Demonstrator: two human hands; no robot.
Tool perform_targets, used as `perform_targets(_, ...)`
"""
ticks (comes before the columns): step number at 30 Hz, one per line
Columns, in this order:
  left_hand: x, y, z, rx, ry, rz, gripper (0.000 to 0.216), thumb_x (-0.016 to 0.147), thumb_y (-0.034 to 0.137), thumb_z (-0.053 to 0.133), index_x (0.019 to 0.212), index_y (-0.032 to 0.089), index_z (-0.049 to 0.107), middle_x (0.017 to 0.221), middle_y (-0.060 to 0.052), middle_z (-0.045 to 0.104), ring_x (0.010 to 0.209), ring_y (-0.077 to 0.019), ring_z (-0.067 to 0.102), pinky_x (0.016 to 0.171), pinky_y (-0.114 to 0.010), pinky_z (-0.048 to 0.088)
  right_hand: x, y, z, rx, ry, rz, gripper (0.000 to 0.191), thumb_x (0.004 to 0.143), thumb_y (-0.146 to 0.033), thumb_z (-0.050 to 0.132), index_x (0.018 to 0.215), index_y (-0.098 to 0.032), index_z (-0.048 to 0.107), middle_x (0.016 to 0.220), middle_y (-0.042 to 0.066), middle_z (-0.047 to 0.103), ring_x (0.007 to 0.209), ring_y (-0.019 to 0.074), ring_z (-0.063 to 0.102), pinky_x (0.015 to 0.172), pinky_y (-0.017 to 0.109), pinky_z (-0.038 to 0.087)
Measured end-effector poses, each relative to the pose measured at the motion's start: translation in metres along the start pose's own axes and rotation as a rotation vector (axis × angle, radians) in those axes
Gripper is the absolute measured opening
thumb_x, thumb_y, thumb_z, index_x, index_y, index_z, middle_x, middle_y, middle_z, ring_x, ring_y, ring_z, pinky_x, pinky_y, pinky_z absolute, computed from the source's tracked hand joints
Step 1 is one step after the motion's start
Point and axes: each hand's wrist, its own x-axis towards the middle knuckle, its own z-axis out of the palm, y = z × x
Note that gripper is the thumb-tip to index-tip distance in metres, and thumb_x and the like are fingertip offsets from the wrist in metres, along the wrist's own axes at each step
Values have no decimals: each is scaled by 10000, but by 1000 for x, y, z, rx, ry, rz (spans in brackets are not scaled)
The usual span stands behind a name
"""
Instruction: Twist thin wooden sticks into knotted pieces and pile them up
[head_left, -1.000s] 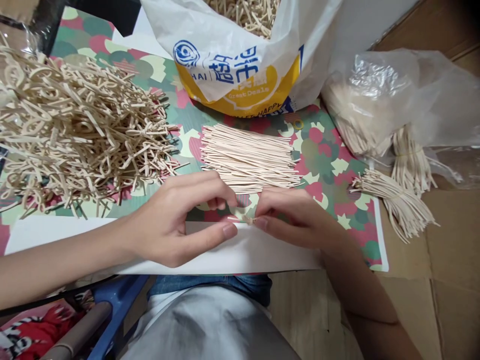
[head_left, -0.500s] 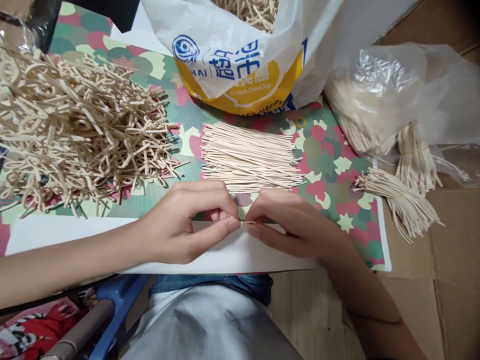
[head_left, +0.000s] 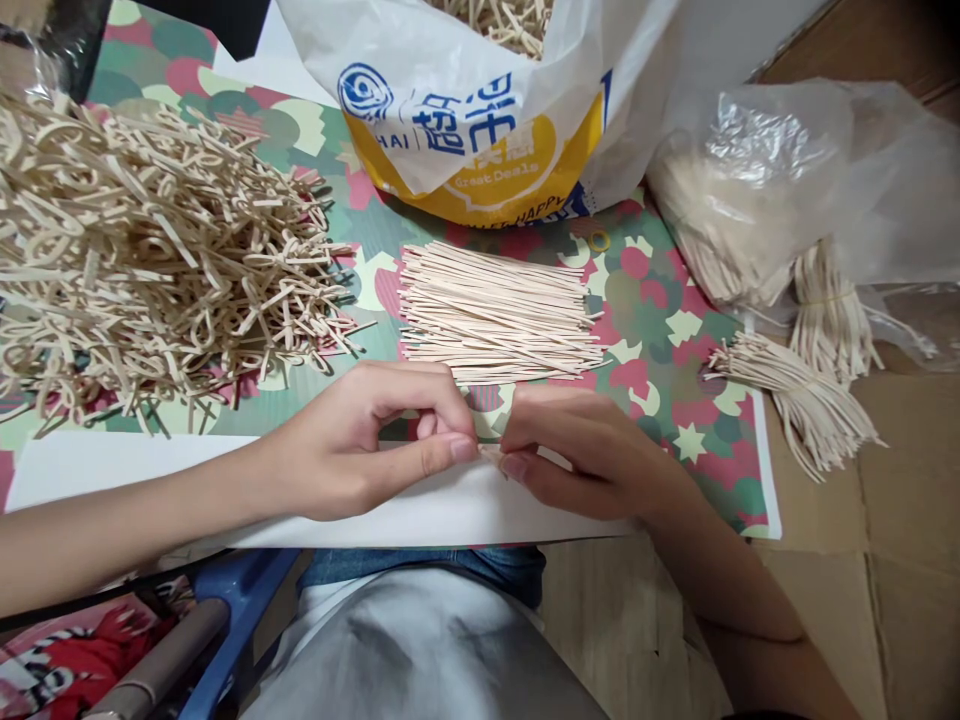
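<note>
From my head, the camera looks forward and down past my grey top (head_left: 420,650), with my left hand (head_left: 379,440) and right hand (head_left: 589,450) near mid-frame. It sits close enough that both forearms (head_left: 150,522) run out of view.

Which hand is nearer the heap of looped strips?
Left. The left hand is just off the lower right side of the heap; the right hand is farther right.

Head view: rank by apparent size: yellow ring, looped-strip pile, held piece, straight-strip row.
1. Looped-strip pile, cut off at the left edge
2. Straight-strip row
Unsure order: yellow ring and held piece, both far smaller; the latter is partly hidden.
</note>
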Motion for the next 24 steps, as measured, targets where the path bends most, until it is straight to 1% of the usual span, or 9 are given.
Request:
perform_targets(4,0,-1,-1,-130,-34,-72,125,801,159,535,696,126,594,573,17,489,521,-62,425,455,-153,342,-1,0,0,49,-11,45,161,840,-214,399,681,-216,417,577,-12,418,540,119,368,529,267,310)
perform_targets(8,0,2,-3,-136,-34,-120,140,795,145,533,671,123,594,556,15,490,511,-63,414,443,-156,332,-1,3,2,55,-5,50,173,830,-201,407,657,-217,405,567,-24,407,528,111,349,523,261,301)
perform_targets(11,0,3,-3,-124,-20,-133,155,797,162,535,659,121,593,550,13,499,505,-63,413,437,-156,329,0,6,4,51,32,-6,161,803,-133,415,662,-206,391,562,-38,387,518,93,331,507,239,283)
perform_targets(14,0,1,-3,-125,-3,-136,174,800,196,544,651,121,595,536,13,494,493,-62,407,419,-155,316,1,7,5,43,67,-40,173,799,-103,414,654,-191,383,554,-46,360,510,78,320,494,217,267)
perform_targets(21,-3,-6,-2,-223,27,-179,173,791,221,556,664,116,609,536,13,499,471,-55,406,393,-150,292,2,8,3,71,71,-11,199,785,-85,411,615,-181,375,544,-47,373,503,62,339,490,187,271)
perform_targets(24,-1,-4,-3,-181,38,-154,163,787,205,557,664,116,616,533,13,512,468,-52,407,398,-150,294,3,9,2,85,69,4,217,797,-106,413,596,-181,385,527,-46,391,491,63,349,482,190,274)
